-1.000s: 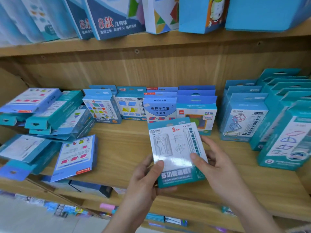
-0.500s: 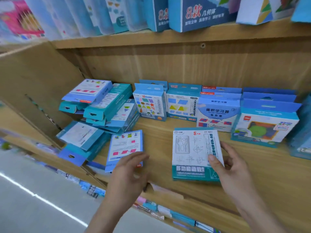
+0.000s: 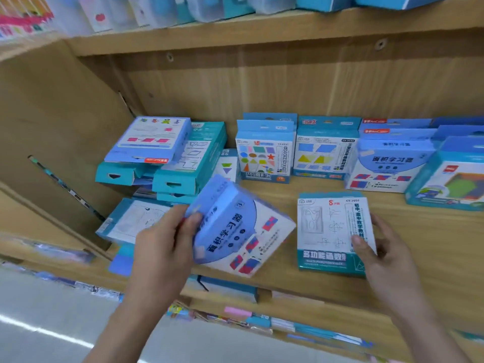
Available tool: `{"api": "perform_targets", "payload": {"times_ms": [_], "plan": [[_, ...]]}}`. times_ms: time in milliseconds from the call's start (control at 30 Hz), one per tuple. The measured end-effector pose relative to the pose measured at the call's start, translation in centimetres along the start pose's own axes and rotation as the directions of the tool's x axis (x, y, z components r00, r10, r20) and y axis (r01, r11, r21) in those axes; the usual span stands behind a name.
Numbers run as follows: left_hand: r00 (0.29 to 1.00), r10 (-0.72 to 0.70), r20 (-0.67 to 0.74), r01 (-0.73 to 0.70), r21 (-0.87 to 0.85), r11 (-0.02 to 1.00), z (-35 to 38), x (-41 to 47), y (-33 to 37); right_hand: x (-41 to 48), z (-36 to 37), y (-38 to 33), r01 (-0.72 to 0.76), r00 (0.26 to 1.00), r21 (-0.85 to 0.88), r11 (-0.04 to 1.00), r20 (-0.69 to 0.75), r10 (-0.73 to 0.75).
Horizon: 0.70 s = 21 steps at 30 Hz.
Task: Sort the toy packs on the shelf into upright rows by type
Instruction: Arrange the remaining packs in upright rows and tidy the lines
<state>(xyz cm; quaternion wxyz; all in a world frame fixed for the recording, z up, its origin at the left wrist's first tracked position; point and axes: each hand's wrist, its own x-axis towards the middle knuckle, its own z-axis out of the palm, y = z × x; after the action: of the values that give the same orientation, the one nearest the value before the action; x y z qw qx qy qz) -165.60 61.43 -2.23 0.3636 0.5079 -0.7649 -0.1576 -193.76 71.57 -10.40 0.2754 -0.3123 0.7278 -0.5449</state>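
- Head view: the left hand [image 3: 162, 247], lower centre, curls thumb and fingers round a blue-and-white cardboard toy pack [image 3: 235, 229], which is tilted above the wooden shelf board [image 3: 424, 231].
- The right hand [image 3: 387, 260], lower right, pinches a teal-and-white flat ruler pack [image 3: 330, 231] by its right edge.
- Upright packs [image 3: 264, 153] stand in rows at back centre; toppled teal packs [image 3: 167, 158] lie piled at centre left.

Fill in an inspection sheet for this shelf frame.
Surface: wooden shelf board, bare at the front right.
Job's things: blue-white pack tilted; teal ruler pack facing the camera; upright rows along the back.
Clutter: jumbled flat pile at left.
Grippers: left hand grips the blue-white pack; right hand pinches the teal ruler pack's edge.
Cables: nothing seen.
Surroundings: upper shelf above; lower goods below.
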Motion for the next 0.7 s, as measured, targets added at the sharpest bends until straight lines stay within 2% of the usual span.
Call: {"api": "perform_targets", "payload": {"times_ms": [67,200,300,467,700], "plan": [[0.981,-0.173,0.085,0.190,-0.265,0.945,0.0,2.1,-0.6,-0.1,0.4,0.7,-0.008,1.000,-0.011,1.000,-0.020,0.007],[0.951,-0.245,0.190,0.304,-0.410,0.860,0.5,4.1,-1.2,-0.3,0.7,1.0,0.026,0.999,-0.066,0.997,-0.026,-0.028],[0.941,-0.227,0.251,0.313,-0.385,0.868,1.1,4.6,-1.2,-0.6,0.3,0.8,0.044,0.999,-0.104,0.994,-0.004,-0.045],[0.940,-0.143,0.309,0.247,-0.328,0.912,2.1,4.7,-0.5,-0.6,-1.4,0.8,0.044,0.999,-0.166,0.985,0.010,-0.043],[0.922,-0.019,0.386,0.129,-0.260,0.957,5.2,5.4,2.6,0.1,-5.4,1.0,0.006,0.998,-0.334,0.942,-0.061,-0.028]]}}
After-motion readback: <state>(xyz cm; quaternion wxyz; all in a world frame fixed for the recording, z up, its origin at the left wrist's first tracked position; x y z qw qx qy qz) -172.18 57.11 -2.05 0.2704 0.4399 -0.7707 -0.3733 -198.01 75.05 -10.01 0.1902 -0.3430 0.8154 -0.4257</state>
